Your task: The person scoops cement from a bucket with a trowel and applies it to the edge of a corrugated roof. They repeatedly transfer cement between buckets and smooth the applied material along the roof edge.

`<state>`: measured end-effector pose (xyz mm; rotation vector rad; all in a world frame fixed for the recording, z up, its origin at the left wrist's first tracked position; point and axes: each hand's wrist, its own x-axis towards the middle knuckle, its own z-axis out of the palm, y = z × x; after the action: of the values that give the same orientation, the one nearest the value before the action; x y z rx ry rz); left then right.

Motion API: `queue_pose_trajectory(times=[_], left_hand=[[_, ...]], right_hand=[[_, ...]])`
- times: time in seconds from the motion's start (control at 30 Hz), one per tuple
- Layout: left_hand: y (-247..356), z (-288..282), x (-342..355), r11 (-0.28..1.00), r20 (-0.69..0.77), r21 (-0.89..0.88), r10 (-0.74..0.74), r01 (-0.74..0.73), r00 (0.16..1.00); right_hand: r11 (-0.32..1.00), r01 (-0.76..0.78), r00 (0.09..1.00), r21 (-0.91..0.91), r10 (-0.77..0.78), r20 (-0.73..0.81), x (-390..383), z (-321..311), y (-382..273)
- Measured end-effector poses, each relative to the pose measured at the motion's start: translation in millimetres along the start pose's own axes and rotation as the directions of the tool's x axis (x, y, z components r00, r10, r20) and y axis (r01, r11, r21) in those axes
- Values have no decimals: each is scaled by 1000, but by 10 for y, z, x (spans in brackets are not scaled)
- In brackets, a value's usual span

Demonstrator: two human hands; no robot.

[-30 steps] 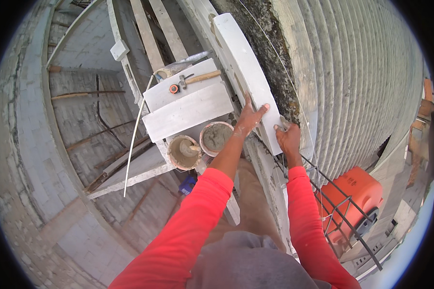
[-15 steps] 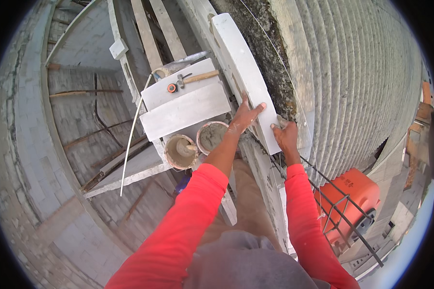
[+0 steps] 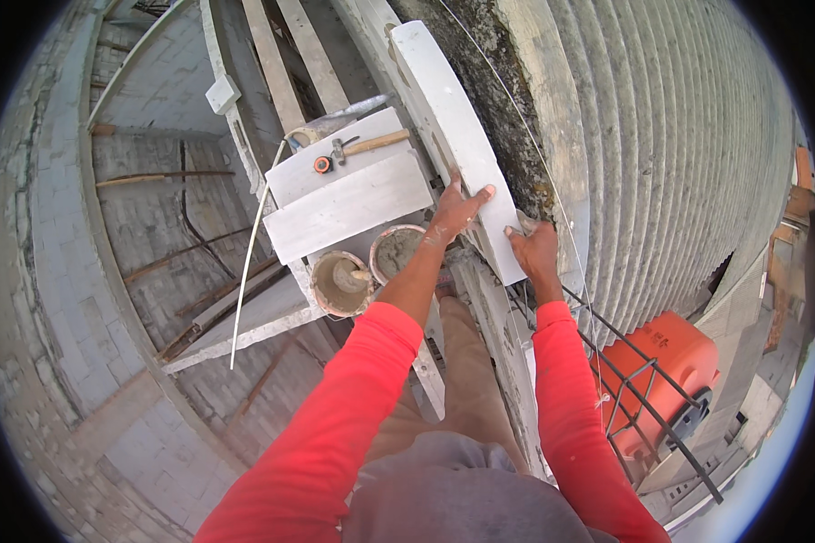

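A long white block (image 3: 451, 113) lies along the top of the wall in front of me. My left hand (image 3: 460, 212) is closed on its left edge near the close end, with the thumb over the top face. On the right side of that same end, my right hand (image 3: 536, 253) presses its thumb against the block, its fingers curled and partly hidden. A taut string (image 3: 527, 122) runs beside the block on its right. Left of my left forearm stand a bucket of grey mortar (image 3: 395, 253) and a bucket with a scoop-like tool in it (image 3: 340, 288).
Two more white blocks (image 3: 349, 208) lie on the platform at left, carrying a hammer (image 3: 376, 143) and a small orange-black round tool (image 3: 323, 165). Corrugated roofing (image 3: 661, 163) spreads rightward. Rebar (image 3: 647, 398) juts out before an orange tank (image 3: 670, 357). A deep drop opens at left.
The view has shifted slightly. Both hands keep their places on the block, and no clear movement of the block along the wall shows.
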<state>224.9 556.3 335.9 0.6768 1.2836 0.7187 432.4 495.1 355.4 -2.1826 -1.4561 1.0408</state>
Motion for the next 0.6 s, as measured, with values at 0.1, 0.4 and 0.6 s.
queue_pose_trajectory(times=[0.1, 0.4, 0.6], left_hand=[[3, 26, -25, 999, -47, 43, 29, -27, 998], [54, -32, -93, 946, -82, 317, 97, -67, 992], [-1258, -524, -904, 996, -366, 89, 63, -33, 928]], right_hand=[[999, -12, 1000, 36, 11, 15, -42, -20, -28], [973, 13, 1000, -231, -8, 19, -199, -178, -594], [915, 385, 880, -116, -402, -253, -1105, 237, -1101]])
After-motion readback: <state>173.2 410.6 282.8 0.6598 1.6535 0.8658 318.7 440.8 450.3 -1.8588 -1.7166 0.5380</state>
